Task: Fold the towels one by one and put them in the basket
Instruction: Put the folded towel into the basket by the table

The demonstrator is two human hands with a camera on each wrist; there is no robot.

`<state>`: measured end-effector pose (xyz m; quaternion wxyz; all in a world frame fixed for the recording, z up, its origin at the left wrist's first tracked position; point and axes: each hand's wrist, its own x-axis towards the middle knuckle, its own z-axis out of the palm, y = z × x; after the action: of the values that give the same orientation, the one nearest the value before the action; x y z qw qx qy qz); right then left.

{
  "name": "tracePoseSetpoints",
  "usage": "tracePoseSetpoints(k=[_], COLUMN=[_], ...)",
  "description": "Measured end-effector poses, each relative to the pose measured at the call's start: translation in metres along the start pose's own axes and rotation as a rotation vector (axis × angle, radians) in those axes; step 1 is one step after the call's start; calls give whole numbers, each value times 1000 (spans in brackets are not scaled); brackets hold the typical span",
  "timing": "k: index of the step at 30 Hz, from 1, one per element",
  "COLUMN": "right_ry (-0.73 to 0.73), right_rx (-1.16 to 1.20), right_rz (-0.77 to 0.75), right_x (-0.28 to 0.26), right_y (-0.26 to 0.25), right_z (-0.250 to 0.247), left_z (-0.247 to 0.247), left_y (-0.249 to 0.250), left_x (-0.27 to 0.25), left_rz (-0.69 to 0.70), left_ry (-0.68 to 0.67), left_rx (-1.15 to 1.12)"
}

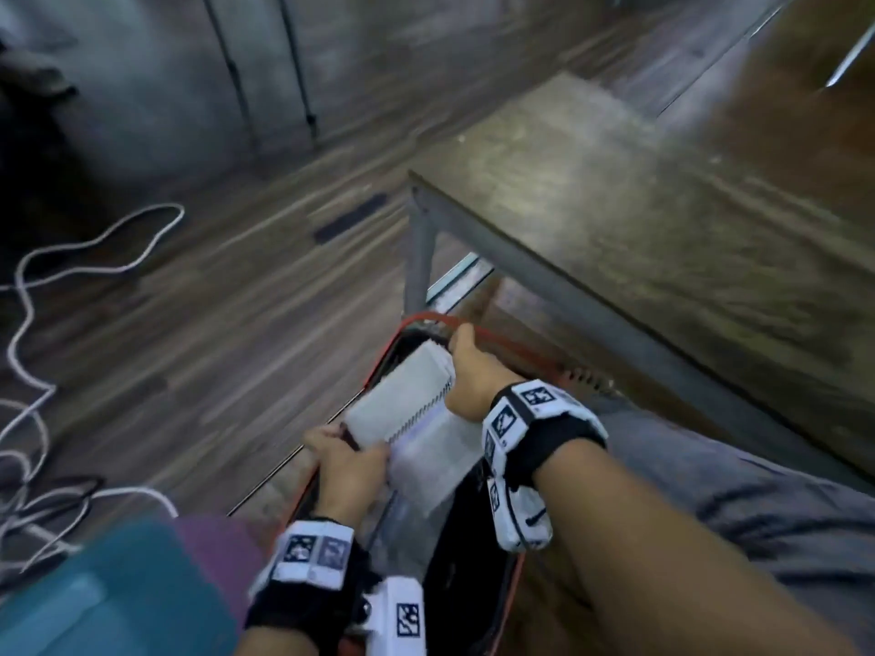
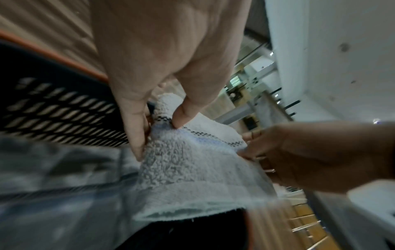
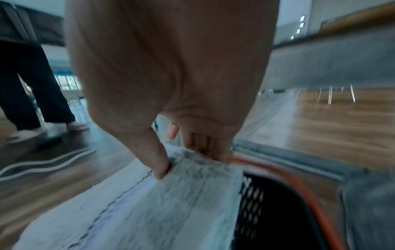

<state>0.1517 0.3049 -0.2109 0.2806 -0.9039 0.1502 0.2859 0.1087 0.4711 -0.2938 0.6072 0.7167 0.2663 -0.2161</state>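
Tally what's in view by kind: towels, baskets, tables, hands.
White towel: 1
Black basket with orange rim: 1
Table: 1
Hands, left hand and right hand, both gripping the towel: 2
Total: 5

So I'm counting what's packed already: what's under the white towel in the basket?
Black mesh wall and dark interior of the basket show beside the folded towel. Both hands, left and right, grip its ends, and it covers whatever lies beneath.
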Motion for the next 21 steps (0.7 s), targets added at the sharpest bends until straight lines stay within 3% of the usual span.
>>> tracePoseSetpoints(k=[4, 8, 15, 21], right_ry=[-125, -186, -240, -231], right_rx=[-33, -19, -50, -79], right_rz=[27, -23, -51, -36], right_x=[26, 33, 34, 27], right_y=[15, 28, 38, 35], right_z=[76, 118, 127, 122], left_z=[2, -4, -2, -5], left_y=[-67, -95, -91, -74], left_x=[7, 14, 18, 15], left_rz=[-158, -278, -513, -593], left_ry=[30, 14, 39, -54], left_rx=[104, 194, 160, -16])
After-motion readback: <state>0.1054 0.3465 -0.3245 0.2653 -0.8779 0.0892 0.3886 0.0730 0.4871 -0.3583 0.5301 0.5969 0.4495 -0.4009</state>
